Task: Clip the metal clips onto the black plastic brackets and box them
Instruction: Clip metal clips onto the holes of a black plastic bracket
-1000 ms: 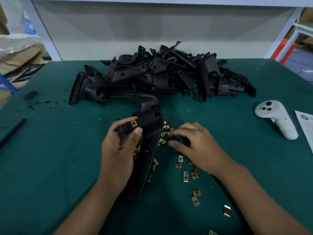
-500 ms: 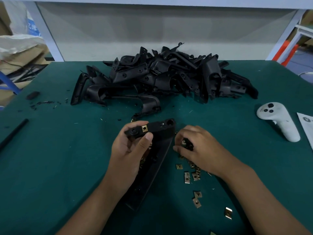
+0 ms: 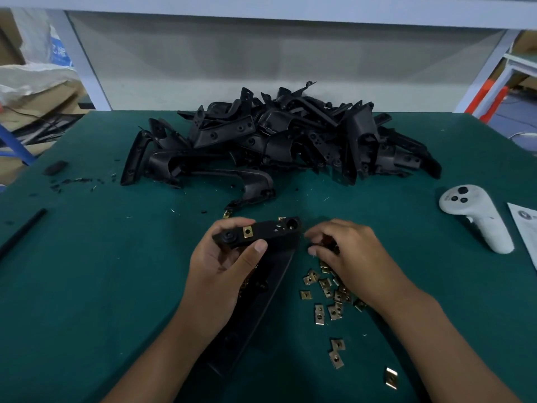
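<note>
My left hand [image 3: 223, 266] grips a long black plastic bracket [image 3: 270, 234] by its upper end, its lower part running down toward me. One brass metal clip [image 3: 247, 231] sits on the bracket's top face near my thumb. My right hand [image 3: 348, 254] rests just right of the bracket with fingers curled over small metal clips; what it pinches is partly hidden. Several loose brass clips [image 3: 325, 298] lie scattered on the green mat below that hand. A big pile of black brackets [image 3: 279, 141] fills the far middle of the table.
A white handheld controller [image 3: 476, 216] lies at the right, with a paper sheet [image 3: 526, 228] beyond it at the edge. A black rod [image 3: 23, 231] and black scraps [image 3: 56, 167] sit at the left. Cardboard boxes and bags stand past the table's left edge.
The bracket's top end has swung from upright to lying across, pointing right. My right hand has drawn closer to it, fingers curled over the clips.
</note>
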A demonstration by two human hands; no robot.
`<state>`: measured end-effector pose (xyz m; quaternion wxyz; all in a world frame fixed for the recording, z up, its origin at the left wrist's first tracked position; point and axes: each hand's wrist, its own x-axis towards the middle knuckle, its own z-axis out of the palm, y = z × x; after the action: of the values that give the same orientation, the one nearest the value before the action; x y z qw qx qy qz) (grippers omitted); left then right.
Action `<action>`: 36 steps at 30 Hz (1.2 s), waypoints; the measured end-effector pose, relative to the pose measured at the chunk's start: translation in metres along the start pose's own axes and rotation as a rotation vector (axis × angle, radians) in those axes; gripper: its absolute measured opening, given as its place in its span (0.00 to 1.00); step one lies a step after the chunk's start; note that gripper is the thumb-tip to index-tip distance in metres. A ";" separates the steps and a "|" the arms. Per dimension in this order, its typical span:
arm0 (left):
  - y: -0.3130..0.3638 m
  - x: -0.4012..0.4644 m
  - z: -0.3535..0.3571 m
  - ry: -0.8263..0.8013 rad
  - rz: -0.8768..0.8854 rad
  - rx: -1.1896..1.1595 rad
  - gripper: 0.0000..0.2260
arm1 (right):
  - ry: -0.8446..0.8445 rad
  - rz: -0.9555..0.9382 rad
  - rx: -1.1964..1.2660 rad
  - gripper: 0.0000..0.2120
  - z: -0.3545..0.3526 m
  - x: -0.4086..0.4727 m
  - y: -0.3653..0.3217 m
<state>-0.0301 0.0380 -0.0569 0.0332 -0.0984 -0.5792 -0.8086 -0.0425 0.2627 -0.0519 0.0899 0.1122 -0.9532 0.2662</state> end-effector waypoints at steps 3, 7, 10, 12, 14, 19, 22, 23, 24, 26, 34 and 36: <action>0.000 0.000 0.001 -0.005 0.001 0.013 0.12 | 0.089 -0.002 0.000 0.07 0.001 0.000 0.000; 0.000 -0.002 0.000 -0.021 -0.004 0.027 0.12 | 0.275 0.065 0.142 0.06 -0.002 0.001 -0.005; 0.001 -0.003 0.001 -0.042 -0.014 0.027 0.14 | 0.321 0.153 0.367 0.06 -0.005 0.004 -0.010; 0.000 -0.003 0.001 -0.051 -0.016 0.031 0.14 | 0.313 0.175 0.437 0.06 -0.004 0.005 -0.012; 0.000 -0.002 0.001 -0.056 -0.026 0.031 0.13 | 0.286 0.216 0.488 0.06 -0.005 0.004 -0.014; 0.001 -0.002 -0.001 -0.107 -0.061 0.031 0.12 | 0.117 0.372 1.131 0.10 -0.009 0.008 -0.018; 0.002 -0.002 -0.001 -0.139 -0.040 0.093 0.15 | 0.022 0.372 1.322 0.10 -0.010 0.008 -0.020; 0.003 -0.002 -0.001 -0.142 -0.038 0.096 0.15 | -0.005 0.365 1.350 0.11 -0.010 0.008 -0.021; 0.003 -0.002 -0.001 -0.144 -0.036 0.098 0.14 | -0.026 0.361 1.372 0.11 -0.010 0.008 -0.021; 0.003 -0.002 -0.001 -0.160 -0.030 0.113 0.14 | -0.053 0.354 1.407 0.11 -0.010 0.009 -0.023; 0.006 -0.005 0.000 -0.225 -0.052 0.144 0.12 | -0.161 0.219 1.323 0.09 -0.010 0.002 -0.032; 0.007 -0.006 -0.001 -0.255 -0.046 0.161 0.12 | -0.191 0.189 1.245 0.07 -0.010 0.001 -0.034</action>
<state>-0.0234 0.0347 -0.0513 -0.0513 -0.1838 -0.6439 -0.7409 -0.0331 0.2390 -0.0268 -0.1014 0.0818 -0.6297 0.7659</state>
